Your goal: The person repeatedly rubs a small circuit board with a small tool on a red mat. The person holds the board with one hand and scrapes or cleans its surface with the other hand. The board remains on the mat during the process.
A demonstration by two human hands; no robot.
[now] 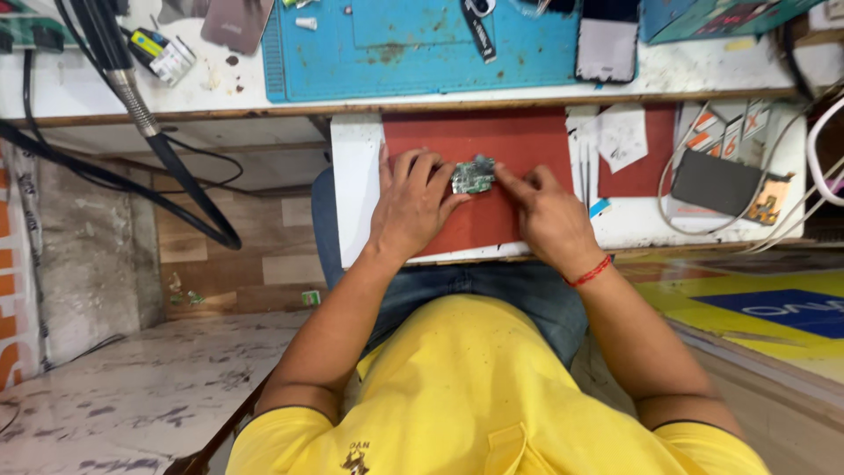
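Head camera, looking down: seated in a yellow shirt and jeans, you work over a red mat point(519, 141) on a pulled-out white tray point(356, 193) below the bench edge. Your left hand point(413, 207) lies on the mat with fingers loosely spread and curled, thumb and forefinger pinching the left side of a small green circuit board point(473, 175). Your right hand point(545, 215), a red thread at its wrist, has the index finger stretched out and pressing against the board's right edge, the other fingers folded under. The board sits near the mat's middle, between both hands, touching each.

Judged from here, the board is small and held only at its edges; a push from the right finger that outweighs the left pinch could slide or flip it off the mat toward the tray's front lip and your lap. Bare fingertips on the parts could also smear or bend something fine.

Above, the bench carries a blue work mat point(422, 48), a phone point(607, 48) lying screen up, and a dark hose point(141, 105) running down to the left. A dark flat pack point(716, 180) with white cables lies well apart on the right.

The board's components are too small to make out; whether it lies flat or is tilted cannot be told. The bench top is cut off at the frame's upper edge.
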